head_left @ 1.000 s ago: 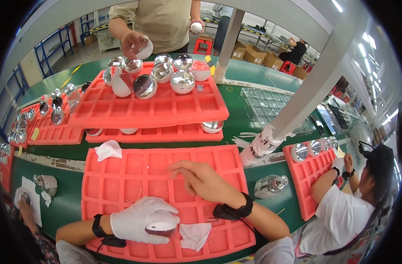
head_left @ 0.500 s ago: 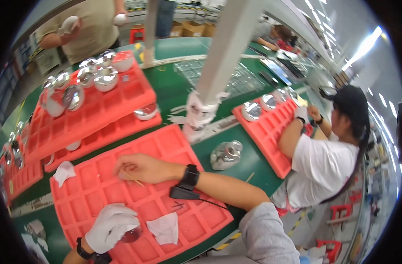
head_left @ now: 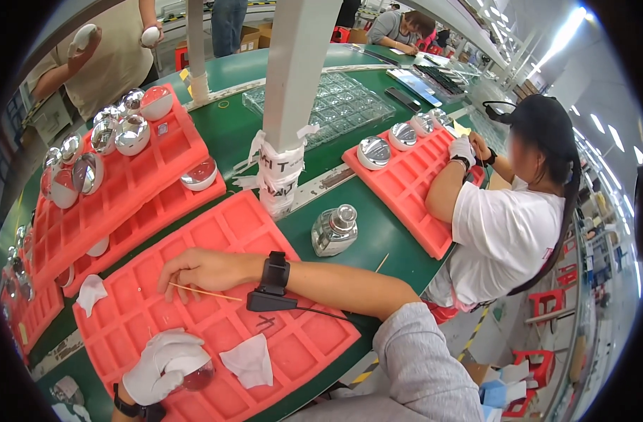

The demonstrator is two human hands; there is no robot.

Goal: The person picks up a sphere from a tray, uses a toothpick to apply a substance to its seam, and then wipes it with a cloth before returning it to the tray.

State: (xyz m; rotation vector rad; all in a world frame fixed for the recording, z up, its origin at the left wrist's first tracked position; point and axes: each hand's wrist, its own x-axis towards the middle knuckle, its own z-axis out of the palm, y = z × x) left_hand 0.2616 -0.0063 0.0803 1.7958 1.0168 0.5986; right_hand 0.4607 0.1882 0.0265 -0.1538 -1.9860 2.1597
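Observation:
My left hand (head_left: 165, 364), in a white glove, is closed around a round, shiny globe (head_left: 199, 377) low over the near part of a red foam tray (head_left: 293, 320). The globe's visible side reflects red; the glove hides the rest. My bare right hand (head_left: 207, 271) hovers over the middle of the tray, fingers curled, with a thin wooden stick (head_left: 219, 295) lying across them. A white cloth (head_left: 249, 361) rests on the tray beside my left hand. Another white cloth (head_left: 91, 294) lies at the tray's left edge.
Stacked red trays (head_left: 170, 158) at the left hold several half-mirrored globes (head_left: 132, 134). A clear glass bottle (head_left: 334, 231) and a taped post (head_left: 279, 172) stand beyond my right arm. At the right, a co-worker in a black cap (head_left: 518, 204) works at another tray (head_left: 399, 193).
The view has shifted, so most things sit farther left in it. My right hand has moved slightly left, and more of the stick shows. My left hand still holds the globe, its fingers turned somewhat.

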